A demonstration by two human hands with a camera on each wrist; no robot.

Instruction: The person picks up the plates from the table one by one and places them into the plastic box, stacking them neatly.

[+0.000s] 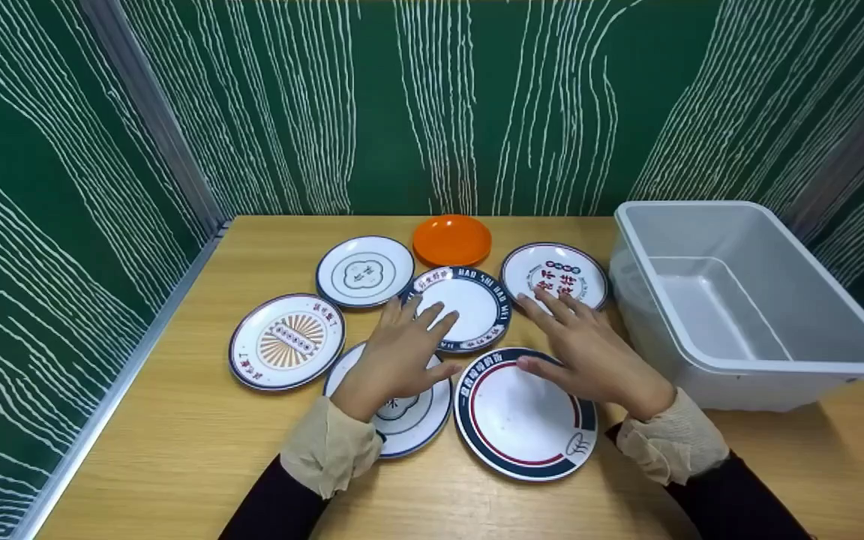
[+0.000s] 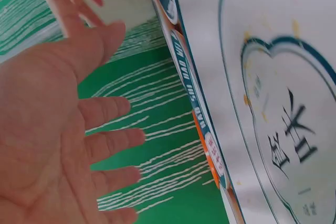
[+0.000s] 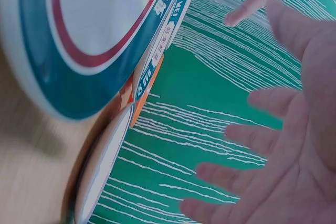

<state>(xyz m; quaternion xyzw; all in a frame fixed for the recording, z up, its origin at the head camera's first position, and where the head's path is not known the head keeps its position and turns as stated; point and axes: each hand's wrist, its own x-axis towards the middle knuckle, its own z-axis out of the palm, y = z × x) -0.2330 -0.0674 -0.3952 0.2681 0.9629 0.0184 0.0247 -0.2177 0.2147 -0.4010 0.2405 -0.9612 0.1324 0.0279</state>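
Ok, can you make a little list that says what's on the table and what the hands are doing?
Table: wooden table
Plates: six patterned plates and one orange plate
Left hand: flat, fingers straight, above the blue-rimmed plate
Right hand: flat, fingers straight, above the red-ringed plate
Holding anything: no
Tub: grey tub at the right, nothing seen inside

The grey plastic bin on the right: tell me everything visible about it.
The grey bin is a rectangular tub of pale, slightly translucent plastic with a rolled rim and rounded corners. It stands upright and open-topped on the wooden table, at its right side near the green wall, and looks empty. Neither hand touches it; the right hand hovers over plates just to its left.
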